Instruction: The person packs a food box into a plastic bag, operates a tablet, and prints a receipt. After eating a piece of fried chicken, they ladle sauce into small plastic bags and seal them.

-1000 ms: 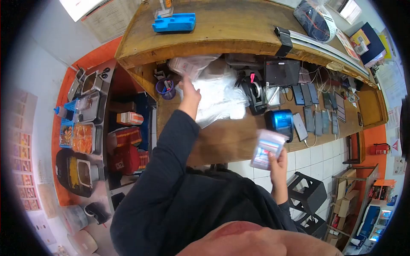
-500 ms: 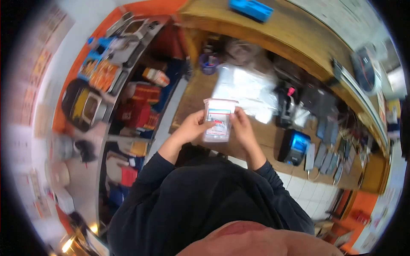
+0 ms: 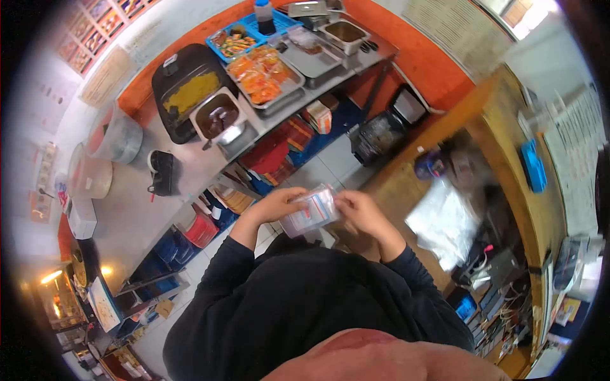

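Observation:
A clear plastic packet with a white, blue and red printed front (image 3: 312,214) is in front of my body, tilted. My left hand (image 3: 279,206) grips its left side, with the thumb lying across the front. My right hand (image 3: 361,211) is closed at the packet's upper right edge, its fingers pinching there. What is inside the packet I cannot make out.
A steel counter (image 3: 136,206) on the left bears a tray of orange packed food (image 3: 264,76), a steel pan of dark sauce (image 3: 219,117) and a black tape dispenser (image 3: 162,171). On the right, a wooden desk (image 3: 387,222) holds silvery plastic sheets (image 3: 441,222).
My view and body have turned left, from the wooden desk toward the food counter. The packet is still in my hands and now tilts more.

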`<state>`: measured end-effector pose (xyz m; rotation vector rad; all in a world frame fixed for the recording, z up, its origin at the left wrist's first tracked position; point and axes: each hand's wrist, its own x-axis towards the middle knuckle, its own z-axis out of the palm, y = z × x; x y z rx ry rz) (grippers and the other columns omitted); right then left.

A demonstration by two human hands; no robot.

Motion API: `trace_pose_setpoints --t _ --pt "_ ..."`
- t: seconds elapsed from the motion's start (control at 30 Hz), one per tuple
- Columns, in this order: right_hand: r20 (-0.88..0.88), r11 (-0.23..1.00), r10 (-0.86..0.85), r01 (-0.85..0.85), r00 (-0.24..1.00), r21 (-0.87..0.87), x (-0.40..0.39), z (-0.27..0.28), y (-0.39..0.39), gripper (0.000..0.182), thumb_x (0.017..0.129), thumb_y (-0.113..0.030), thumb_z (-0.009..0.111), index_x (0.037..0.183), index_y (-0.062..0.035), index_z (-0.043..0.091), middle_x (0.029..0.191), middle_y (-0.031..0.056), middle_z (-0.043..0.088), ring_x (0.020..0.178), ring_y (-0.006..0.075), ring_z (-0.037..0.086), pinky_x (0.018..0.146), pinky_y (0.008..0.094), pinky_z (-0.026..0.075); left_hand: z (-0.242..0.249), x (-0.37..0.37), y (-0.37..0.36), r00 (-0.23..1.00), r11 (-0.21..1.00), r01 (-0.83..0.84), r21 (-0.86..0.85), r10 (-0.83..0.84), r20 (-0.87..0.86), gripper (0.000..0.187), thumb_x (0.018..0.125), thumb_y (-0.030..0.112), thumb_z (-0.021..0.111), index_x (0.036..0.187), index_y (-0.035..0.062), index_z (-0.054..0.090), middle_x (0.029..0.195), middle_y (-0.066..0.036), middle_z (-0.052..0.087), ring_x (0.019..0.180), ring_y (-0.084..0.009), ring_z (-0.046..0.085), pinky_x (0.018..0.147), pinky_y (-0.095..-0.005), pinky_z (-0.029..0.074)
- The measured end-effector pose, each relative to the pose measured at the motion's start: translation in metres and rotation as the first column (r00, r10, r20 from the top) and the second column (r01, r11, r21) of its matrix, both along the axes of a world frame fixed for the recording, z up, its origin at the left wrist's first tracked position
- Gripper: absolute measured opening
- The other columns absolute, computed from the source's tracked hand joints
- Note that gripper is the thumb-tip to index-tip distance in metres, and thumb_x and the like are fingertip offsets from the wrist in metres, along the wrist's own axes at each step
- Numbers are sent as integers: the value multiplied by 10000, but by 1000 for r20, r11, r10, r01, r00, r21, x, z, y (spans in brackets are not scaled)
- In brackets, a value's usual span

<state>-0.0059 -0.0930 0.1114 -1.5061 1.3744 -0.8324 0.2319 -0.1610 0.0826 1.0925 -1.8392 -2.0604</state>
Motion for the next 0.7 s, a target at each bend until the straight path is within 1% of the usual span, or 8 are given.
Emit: trace_pose_setpoints --t 0.03,0.1,0.13,0.23,0.27,0.33,0.57,0.7 --pt "148 973 -25 -10 989 233 13 -4 -14 92 828 -93 578 853 -5 582 694 26 583 633 71 534 569 228 430 -12 13 -14 1000 1000 -16 1 16 -7 380 827 173 587 1178 59 493 1058 -77 568 955 -141 517 817 -268 414" --pt "231 976 -44 -7 972 217 41 -18 -40 66 823 -72 583 824 -7 570 666 0 568 585 66 513 544 215 422 -29 36 -34 990 918 -137 -372 136 -28 385 802 216 616 1144 74 510 1008 -100 581 901 -175 542 788 -272 427" --pt "299 955 -63 -29 952 296 54 -18 -53 60 819 -66 587 809 -10 567 663 -5 564 580 62 506 535 212 414 -26 41 -38 956 603 -206 -771 294 -26 349 775 249 643 1051 53 557 891 -101 598 780 -200 558 711 -277 442" --pt "361 920 -52 -96 931 381 88 -35 -76 64 813 -64 598 778 -25 561 667 -15 559 589 50 492 536 201 396 -27 55 -43 920 864 -303 -401 375 111 310 792 327 626 905 39 602 772 -81 599 685 -167 549 633 -284 436" --pt "374 898 -24 -145 927 417 97 -44 -79 62 813 -66 599 785 -24 562 674 -18 559 598 47 489 542 199 395 -29 58 -45 922 865 -302 -401 372 109 310 792 327 626 905 39 602 772 -81 599 685 -167 549 633 -284 436" --pt "380 861 22 -211 925 463 113 -48 -86 62 817 -77 596 809 -22 570 709 -20 567 630 48 493 564 197 401 -34 60 -51 994 995 -81 65 76 77 368 821 405 575 783 40 611 707 -71 590 650 -139 542 586 -285 422" --pt "342 876 2 -167 940 452 125 -32 -99 67 824 -78 588 818 -12 575 747 -11 584 678 56 516 609 200 412 -38 68 -83 994 986 78 -149 -90 -70 410 859 422 506 769 34 603 705 -68 577 661 -126 524 599 -296 407" --pt "387 880 -23 -164 922 446 129 -29 -103 108 828 -129 598 813 -27 566 761 -28 562 717 45 500 619 191 401 -38 73 -95 989 987 121 -106 -129 -77 366 861 384 516 760 40 589 680 -54 553 657 -113 511 593 -267 397"
